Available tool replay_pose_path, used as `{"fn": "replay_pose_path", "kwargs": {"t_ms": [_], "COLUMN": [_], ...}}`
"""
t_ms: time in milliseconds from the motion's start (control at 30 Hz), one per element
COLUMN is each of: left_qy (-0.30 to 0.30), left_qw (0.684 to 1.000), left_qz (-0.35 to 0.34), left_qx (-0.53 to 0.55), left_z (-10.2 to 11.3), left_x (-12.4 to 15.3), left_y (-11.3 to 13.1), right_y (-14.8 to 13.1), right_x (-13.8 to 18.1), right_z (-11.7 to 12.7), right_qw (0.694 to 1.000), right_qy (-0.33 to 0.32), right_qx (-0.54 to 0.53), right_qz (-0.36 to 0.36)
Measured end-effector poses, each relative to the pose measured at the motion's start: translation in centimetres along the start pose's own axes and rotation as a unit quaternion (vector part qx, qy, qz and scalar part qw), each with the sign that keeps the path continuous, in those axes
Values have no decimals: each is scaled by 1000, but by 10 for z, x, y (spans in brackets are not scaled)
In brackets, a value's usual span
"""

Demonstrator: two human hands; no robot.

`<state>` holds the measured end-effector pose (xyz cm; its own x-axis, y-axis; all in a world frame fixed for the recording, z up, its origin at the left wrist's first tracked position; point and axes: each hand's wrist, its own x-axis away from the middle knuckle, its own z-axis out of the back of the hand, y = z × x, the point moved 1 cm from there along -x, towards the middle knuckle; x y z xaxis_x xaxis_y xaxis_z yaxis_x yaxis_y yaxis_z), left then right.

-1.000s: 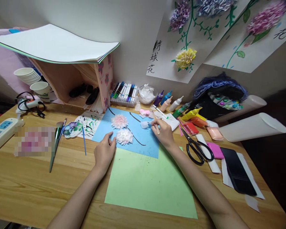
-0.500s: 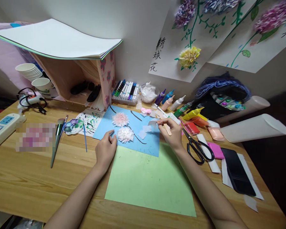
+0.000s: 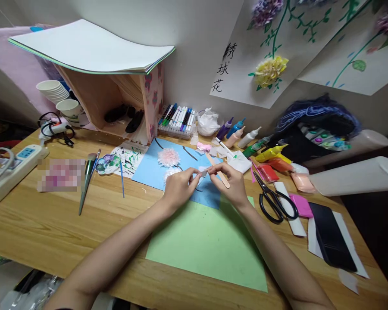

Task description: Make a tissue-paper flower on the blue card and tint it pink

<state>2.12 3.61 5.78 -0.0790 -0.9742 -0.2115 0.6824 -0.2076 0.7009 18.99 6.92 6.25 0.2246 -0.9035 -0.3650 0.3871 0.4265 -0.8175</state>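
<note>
Both hands meet above the blue paper sheet (image 3: 148, 170). My left hand (image 3: 178, 186) and my right hand (image 3: 230, 184) pinch a small pale tissue piece (image 3: 203, 173) between their fingertips. My right hand also holds a wooden stick (image 3: 220, 175) that points up and left. A pink tissue flower (image 3: 168, 157) lies on the blue sheet, and a white tissue flower (image 3: 170, 173) is partly hidden behind my left hand. A green paper sheet (image 3: 207, 245) lies in front, under my wrists.
Black scissors (image 3: 273, 199), paint bottles (image 3: 245, 140), a marker set (image 3: 177, 118), a paint palette (image 3: 107, 163) and brushes (image 3: 87, 178) surround the sheets. A power strip (image 3: 9, 170) sits at left, a dark phone (image 3: 331, 234) and paper rolls (image 3: 358, 176) at right.
My left hand has lifted from the blue sheet's edge and moved right to meet my right hand on the tissue piece. The view has shifted slightly right.
</note>
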Motion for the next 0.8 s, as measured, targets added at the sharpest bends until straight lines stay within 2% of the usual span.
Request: {"fn": "replay_pose_path", "kwargs": {"t_ms": [67, 167, 300, 367, 433, 533, 633, 800], "left_qy": [-2, 3, -6, -19, -34, -28, -15, -13], "left_qw": [1000, 993, 951, 933, 928, 939, 960, 980], "left_qz": [7, 57, 202, 264, 292, 288, 250, 195], "left_qx": [12, 100, 232, 242, 228, 186, 125, 36], "left_z": [2, 10, 23, 26, 25, 19, 14, 13], "left_x": [-7, -4, 22, 38, 52, 64, 65, 57], "left_y": [3, -2, -20, -28, -36, -45, -50, -48], "right_y": [-1, -4, -8, -8, -6, -4, -2, -2], "right_x": [-1, 0, 6, 12, 19, 27, 32, 35], "right_z": [2, 2, -6, -11, -17, -24, -30, -36], "right_qw": [1000, 1000, 999, 998, 995, 980, 958, 936], "right_qy": [2, -6, -29, -40, -48, -79, -119, -141], "right_qx": [5, -5, -24, -49, -77, -91, -73, -3], "right_qz": [-1, -2, -7, 5, 49, 157, 249, 323]}}
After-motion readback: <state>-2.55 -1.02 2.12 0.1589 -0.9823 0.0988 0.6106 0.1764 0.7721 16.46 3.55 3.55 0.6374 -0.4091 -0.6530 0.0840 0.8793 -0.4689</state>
